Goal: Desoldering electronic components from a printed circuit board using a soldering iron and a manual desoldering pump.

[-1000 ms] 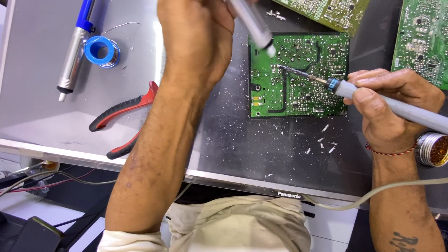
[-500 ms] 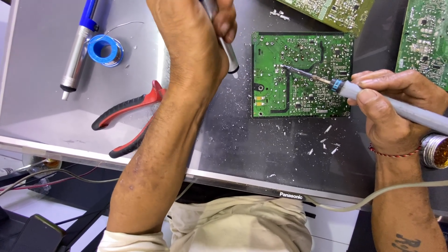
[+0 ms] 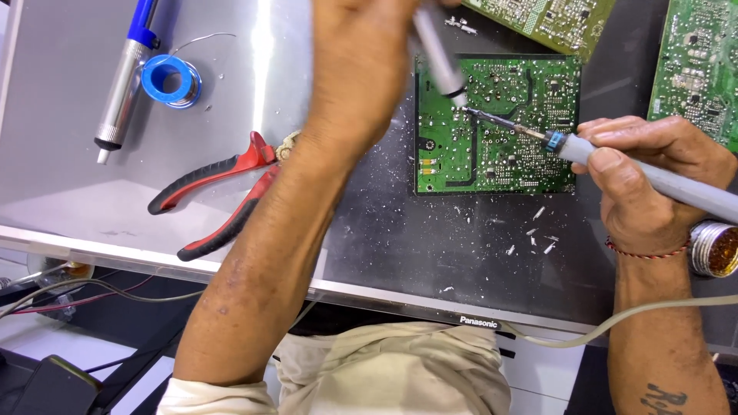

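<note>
A green circuit board (image 3: 530,161) lies solder side up on the dark panel. My right hand (image 3: 646,188) grips a grey soldering iron (image 3: 615,165) with a blue collar, its tip resting on the board's upper left area. My left hand (image 3: 361,69) is raised above the board's left edge and holds a grey pen-shaped tool (image 3: 440,58), whose lower end sits right beside the iron's tip. The tool's upper end runs out of view.
Red-and-black pliers (image 3: 219,192) lie left of my forearm. A blue-and-silver desoldering pump (image 3: 123,84) and a blue solder spool (image 3: 169,81) sit at far left. Two more green boards (image 3: 696,65) are at top right, a brass tin (image 3: 715,250) at right. White scraps (image 3: 530,234) litter the panel.
My left hand swung the grey tool away from the board, then brought it back down to the iron's tip. My right hand and the soldering iron stayed put.
</note>
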